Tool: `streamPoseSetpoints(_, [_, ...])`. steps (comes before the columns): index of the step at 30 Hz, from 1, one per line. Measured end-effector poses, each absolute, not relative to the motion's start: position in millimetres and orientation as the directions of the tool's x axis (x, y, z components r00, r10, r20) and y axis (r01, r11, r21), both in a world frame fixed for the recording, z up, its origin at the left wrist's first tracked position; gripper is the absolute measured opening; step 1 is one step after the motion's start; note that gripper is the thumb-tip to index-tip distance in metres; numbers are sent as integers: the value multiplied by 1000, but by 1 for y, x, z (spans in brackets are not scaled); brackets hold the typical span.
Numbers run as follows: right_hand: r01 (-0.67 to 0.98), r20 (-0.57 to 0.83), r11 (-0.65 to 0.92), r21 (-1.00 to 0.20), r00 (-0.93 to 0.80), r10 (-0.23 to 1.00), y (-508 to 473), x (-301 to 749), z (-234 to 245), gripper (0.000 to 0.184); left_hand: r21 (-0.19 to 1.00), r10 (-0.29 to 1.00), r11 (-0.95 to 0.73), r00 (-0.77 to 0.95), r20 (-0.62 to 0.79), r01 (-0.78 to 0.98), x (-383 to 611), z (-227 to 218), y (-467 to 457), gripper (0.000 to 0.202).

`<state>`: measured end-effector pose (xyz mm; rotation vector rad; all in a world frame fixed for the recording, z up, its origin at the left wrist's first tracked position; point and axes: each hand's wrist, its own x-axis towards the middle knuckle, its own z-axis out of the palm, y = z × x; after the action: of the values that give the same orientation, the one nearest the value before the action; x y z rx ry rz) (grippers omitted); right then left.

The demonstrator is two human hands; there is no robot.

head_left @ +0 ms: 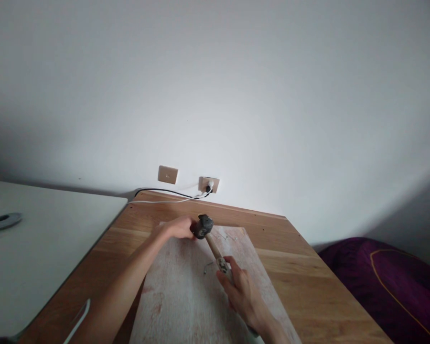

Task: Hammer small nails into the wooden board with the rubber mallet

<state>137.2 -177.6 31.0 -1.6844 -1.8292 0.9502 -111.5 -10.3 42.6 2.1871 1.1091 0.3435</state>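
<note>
My right hand (pixel 242 292) is wrapped round the wooden handle of a hammer (pixel 214 247). Its dark head (pixel 202 226) is raised near the far edge of a pale, worn board (pixel 186 296). Just left of the hammer head, my left hand (pixel 182 228) rests low at the board's far end with its fingers curled. The hammer head partly covers those fingertips, so what they pinch, if anything, is hidden. A bent nail (pixel 208 267) sticks up from the board left of my right hand, and small nails (pixel 226 237) lie or stand near the far right corner.
The board lies on a wooden tabletop (pixel 308 286) against a white wall. Behind it, a socket (pixel 203 184) holds plugs with black and white cables (pixel 172 200). At left, a white table (pixel 28 267) carries a roll of tape (pixel 5 220). A purple cushion (pixel 390 282) sits at right.
</note>
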Motion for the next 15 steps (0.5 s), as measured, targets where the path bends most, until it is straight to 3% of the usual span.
streamPoseSetpoints(15, [614, -104, 23, -789, -170, 980, -182, 128, 47, 59, 661, 819, -385, 569, -78, 644, -113, 41, -12, 10])
